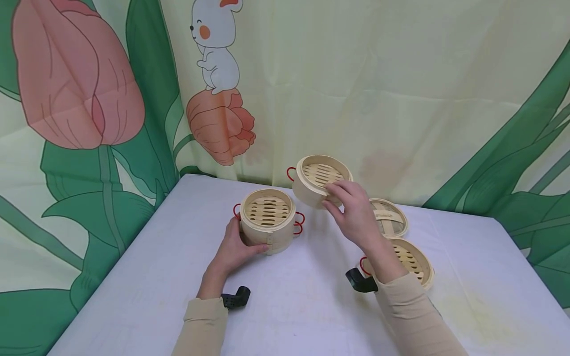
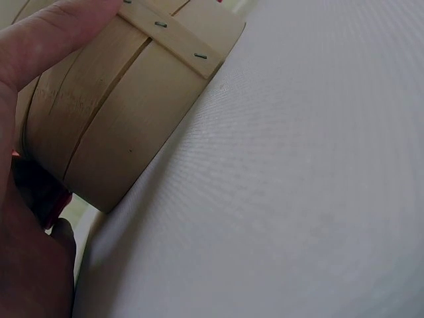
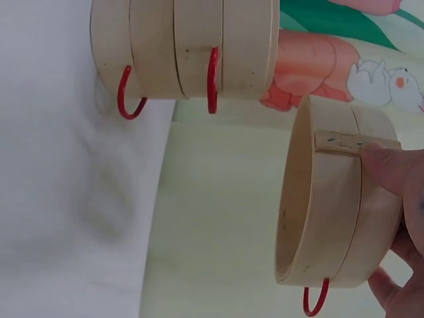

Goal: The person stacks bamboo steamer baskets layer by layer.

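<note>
My left hand [image 1: 232,251] grips a stack of bamboo steamer baskets [image 1: 276,238] on the table, thumb across the front and the other fingers at the left side. Slatted base and red side handles show on the stack. Off the table, up and to the right of that stack, my right hand [image 1: 356,213] pinches another bamboo steamer basket [image 1: 306,190] by its near side. This lifted basket is tilted, with a red handle at its left; in the right wrist view its hollow underside shows. The left wrist view shows the stack's wall [image 2: 126,126] close to the cloth.
A round bamboo lid [image 1: 386,215] with a crossed strap lies right of my right hand. Nearer me lies one more steamer basket [image 1: 420,262], partly hidden by my right forearm. White cloth [image 1: 303,306] covers the table, and a printed curtain [image 1: 401,99] hangs behind its far edge.
</note>
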`<state>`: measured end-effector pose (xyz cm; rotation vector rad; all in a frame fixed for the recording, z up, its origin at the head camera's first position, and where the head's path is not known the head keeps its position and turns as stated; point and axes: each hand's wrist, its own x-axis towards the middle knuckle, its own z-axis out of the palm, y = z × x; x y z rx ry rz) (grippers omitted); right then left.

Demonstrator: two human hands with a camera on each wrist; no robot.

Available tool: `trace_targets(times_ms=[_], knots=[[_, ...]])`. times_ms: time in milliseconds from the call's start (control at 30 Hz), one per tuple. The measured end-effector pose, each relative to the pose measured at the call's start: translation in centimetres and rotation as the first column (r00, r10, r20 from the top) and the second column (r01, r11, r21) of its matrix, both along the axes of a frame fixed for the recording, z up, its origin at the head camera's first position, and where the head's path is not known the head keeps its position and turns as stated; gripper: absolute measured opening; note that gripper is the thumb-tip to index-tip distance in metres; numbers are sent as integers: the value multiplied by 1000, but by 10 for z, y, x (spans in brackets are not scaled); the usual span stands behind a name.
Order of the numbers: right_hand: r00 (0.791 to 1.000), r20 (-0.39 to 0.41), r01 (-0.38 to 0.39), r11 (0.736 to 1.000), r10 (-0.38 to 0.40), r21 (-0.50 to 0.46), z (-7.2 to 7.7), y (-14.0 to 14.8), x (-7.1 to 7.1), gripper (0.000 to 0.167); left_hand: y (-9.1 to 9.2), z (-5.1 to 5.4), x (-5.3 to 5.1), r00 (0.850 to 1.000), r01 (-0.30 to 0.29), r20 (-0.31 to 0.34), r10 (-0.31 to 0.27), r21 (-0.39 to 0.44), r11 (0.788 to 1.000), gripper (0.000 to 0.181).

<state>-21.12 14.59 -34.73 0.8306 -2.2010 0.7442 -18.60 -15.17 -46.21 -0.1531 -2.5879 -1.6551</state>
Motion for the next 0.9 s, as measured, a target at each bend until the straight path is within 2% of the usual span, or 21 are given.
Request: trace_targets(times_ms=[367,633,900], knots=[[995,-58,-84,996,83,-7,9,-15,0,35,-1,-1,-1,1000,9,-5,-9,5,1000,114],[982,-98,-160,987,159,-9,12,-32,1,35,-2,-1,-1,1000,3,2,-3,0,1000,114],[979,-88,-183,983,182,-3,12,-48,2,35,-1,0,-1,1000,-2,-8,2,-1,1000,110]])
